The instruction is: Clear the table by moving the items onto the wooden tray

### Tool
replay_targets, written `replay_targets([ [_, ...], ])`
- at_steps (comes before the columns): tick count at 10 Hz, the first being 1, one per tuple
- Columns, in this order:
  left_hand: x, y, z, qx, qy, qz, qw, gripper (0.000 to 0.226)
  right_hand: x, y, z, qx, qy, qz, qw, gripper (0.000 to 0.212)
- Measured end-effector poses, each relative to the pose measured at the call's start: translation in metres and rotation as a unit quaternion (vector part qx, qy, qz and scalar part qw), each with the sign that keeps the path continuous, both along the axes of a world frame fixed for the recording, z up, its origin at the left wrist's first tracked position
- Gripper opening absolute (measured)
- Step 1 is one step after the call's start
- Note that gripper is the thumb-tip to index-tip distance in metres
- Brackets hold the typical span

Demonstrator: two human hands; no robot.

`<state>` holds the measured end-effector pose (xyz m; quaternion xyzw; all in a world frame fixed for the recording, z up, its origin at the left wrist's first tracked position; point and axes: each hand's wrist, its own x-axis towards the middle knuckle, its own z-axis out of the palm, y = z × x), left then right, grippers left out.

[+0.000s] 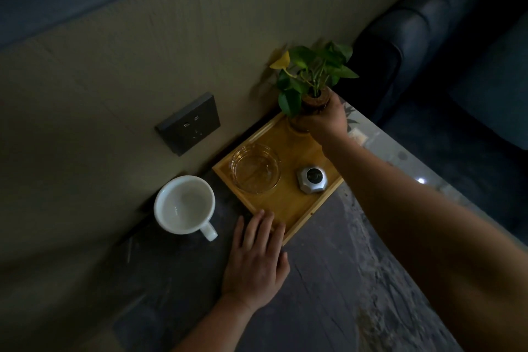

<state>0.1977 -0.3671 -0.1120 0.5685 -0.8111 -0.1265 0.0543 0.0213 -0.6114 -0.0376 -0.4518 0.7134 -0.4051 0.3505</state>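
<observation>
The wooden tray [288,210] lies on the dark stone table [328,280] against the wall. On it stand a clear glass ashtray [255,168] and a small silver octagonal device [312,180]. My right hand [325,120] is closed around a small potted plant [310,77] with green leaves, at the tray's far corner; the pot's base is hidden by my fingers. My left hand [257,257] rests flat with fingers spread on the tray's near corner. A white mug [184,204] sits on the table to the left of the tray, empty, handle toward me.
A dark wall socket [188,123] is set in the beige wall behind the mug. A dark sofa [428,37] stands at the far right beyond the table. The table's right edge [400,157] runs diagonally past the tray.
</observation>
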Motion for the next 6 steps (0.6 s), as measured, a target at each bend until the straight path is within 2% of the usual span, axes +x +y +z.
replay_targets([
  [3, -0.001, 0.000, 0.000, -0.016, -0.002, -0.002, 1.000, 0.050, 0.004, 0.007, 0.013, 0.010, -0.019, 0.004, 1.000, 0.082],
  [5, 0.000, 0.000, 0.002, -0.024, 0.002, -0.005, 1.000, 0.050, 0.010, 0.024, 0.027, -0.007, -0.003, 0.004, 1.000, 0.076],
  [6, -0.001, 0.000, 0.000, -0.027, 0.000, 0.003, 1.000, 0.051, 0.009, 0.038, 0.030, -0.012, 0.001, -0.010, 1.000, 0.084],
])
